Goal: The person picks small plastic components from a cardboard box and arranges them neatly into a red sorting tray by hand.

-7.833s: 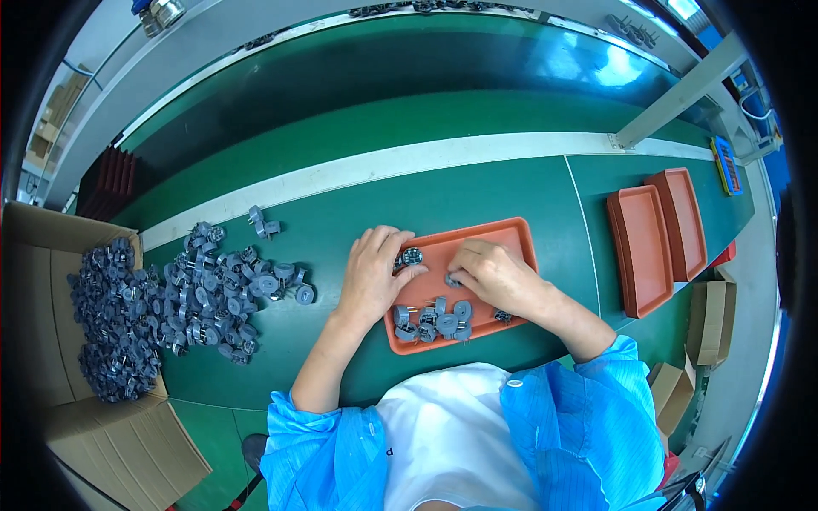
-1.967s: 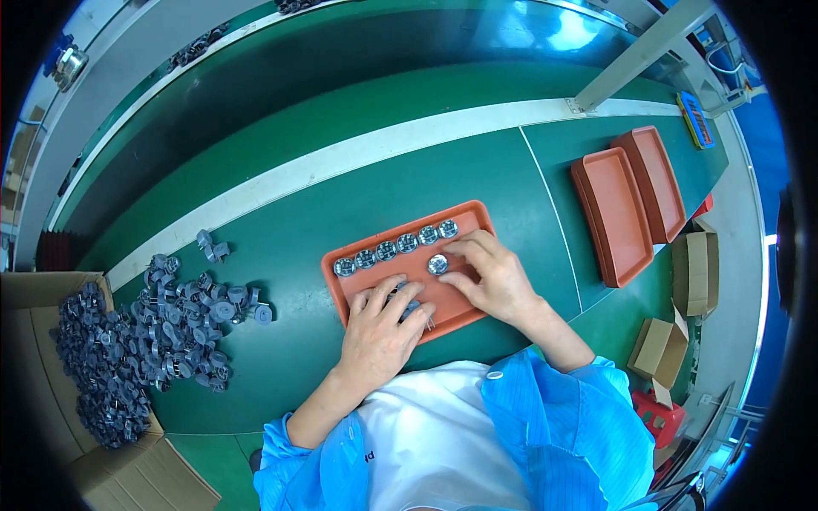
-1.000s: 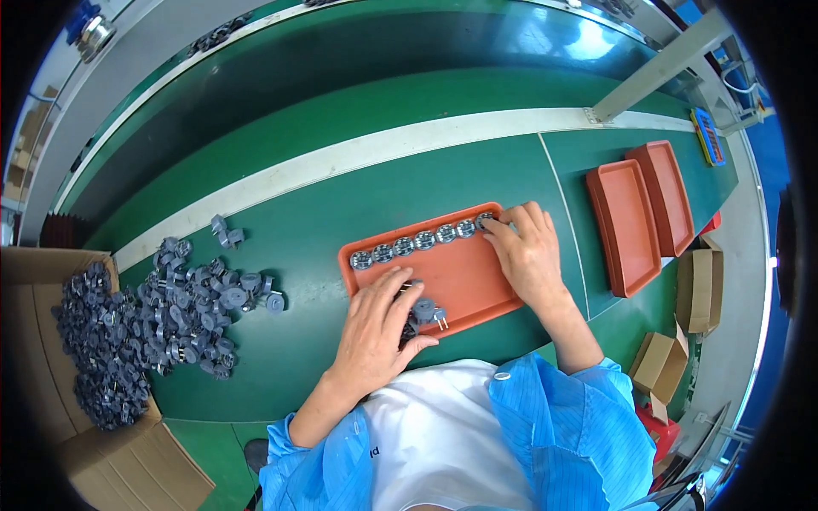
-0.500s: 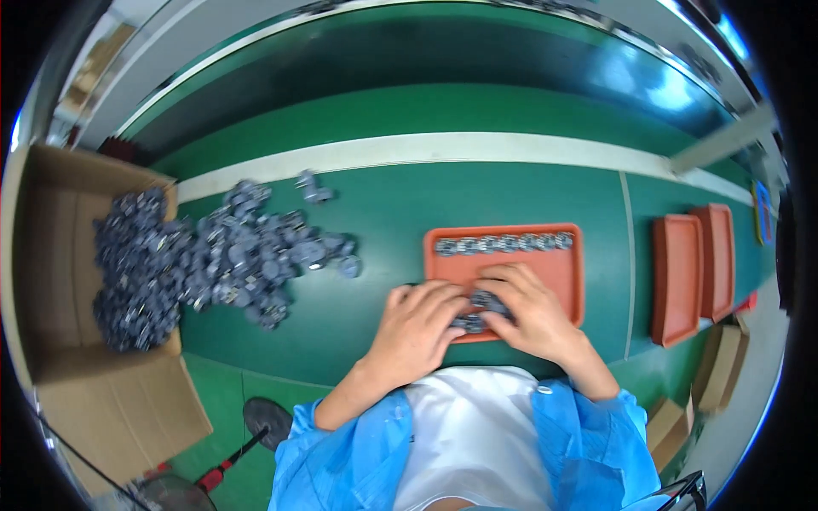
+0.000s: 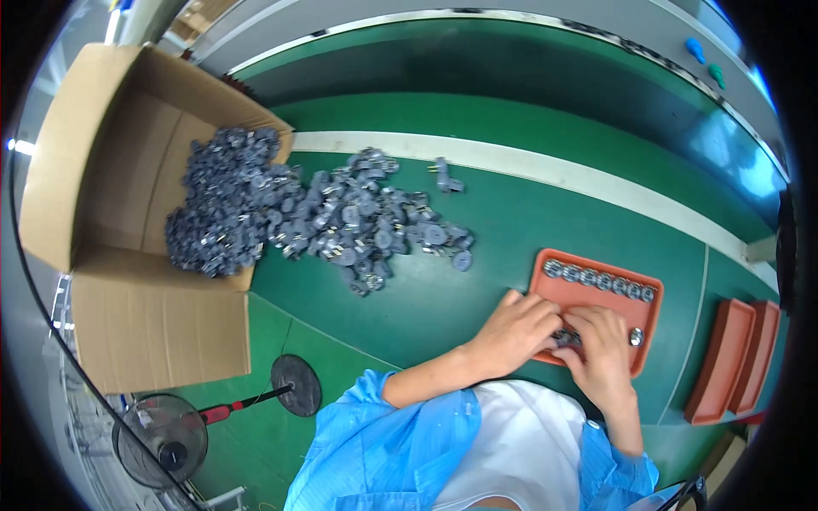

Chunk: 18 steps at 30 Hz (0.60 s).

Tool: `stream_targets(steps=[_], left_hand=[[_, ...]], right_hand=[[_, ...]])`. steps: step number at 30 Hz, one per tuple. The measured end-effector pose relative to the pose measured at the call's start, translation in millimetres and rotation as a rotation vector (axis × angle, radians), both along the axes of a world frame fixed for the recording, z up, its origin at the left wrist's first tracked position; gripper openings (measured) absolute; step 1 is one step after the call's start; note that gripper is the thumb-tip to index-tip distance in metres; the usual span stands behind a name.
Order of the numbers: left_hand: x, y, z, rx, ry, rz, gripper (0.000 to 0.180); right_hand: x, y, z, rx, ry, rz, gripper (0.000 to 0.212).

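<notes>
Resting low over the orange tray [image 5: 635, 315], in the lower right of the frame, the left hand [image 5: 520, 332] and the right hand [image 5: 607, 345] meet around a few grey parts [image 5: 567, 338] near the tray's near wall. The right grip curls with thumb and fingers on either side of them, and the left grip bends in from the other side; fingers cover much of the contact, so I cannot tell whether either one is pinching or merely touching.

A row of seven round parts [image 5: 604, 283] lines the tray's upper wall, shiny faces up, and a single part [image 5: 636, 336] sits apart, just right of the right hand.

Each part looks light and stiff, likely smooth plastic with thin metal pins. The pins seem the fragile bit, liable to bend or snag on a neighbour, so the round rim is probably the better place to hold.

The tray's low raised rim bounds sideways movement, and its near wall lies close to the white shirt [image 5: 532, 426]. More room shows between the row and the hands. Left of the tray, a stretch of green table [image 5: 503, 247] reaches to the loose heap [image 5: 349, 217] spilling from the cardboard box [image 5: 128, 183].
</notes>
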<state>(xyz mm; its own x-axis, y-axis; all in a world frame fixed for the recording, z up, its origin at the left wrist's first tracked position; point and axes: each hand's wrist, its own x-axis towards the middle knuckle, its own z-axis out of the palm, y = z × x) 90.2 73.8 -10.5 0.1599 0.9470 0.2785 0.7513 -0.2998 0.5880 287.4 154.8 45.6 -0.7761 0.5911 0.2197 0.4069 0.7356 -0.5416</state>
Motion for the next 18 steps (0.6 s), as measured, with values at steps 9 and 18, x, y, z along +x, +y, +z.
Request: stream_targets(steps=[9, 18], left_hand=[[-5.3, 2.8, 5.3, -0.007, -0.045, -0.013, 0.035], [1.1, 5.6, 3.0, 0.085, 0.003, 0.034, 0.033]], right_hand=[[13.1, 8.3, -10.9, 0.001, -0.179, -0.032, 0.031], [22.9, 7.1, -21.2, -0.012, -0.110, -0.083, 0.027]])
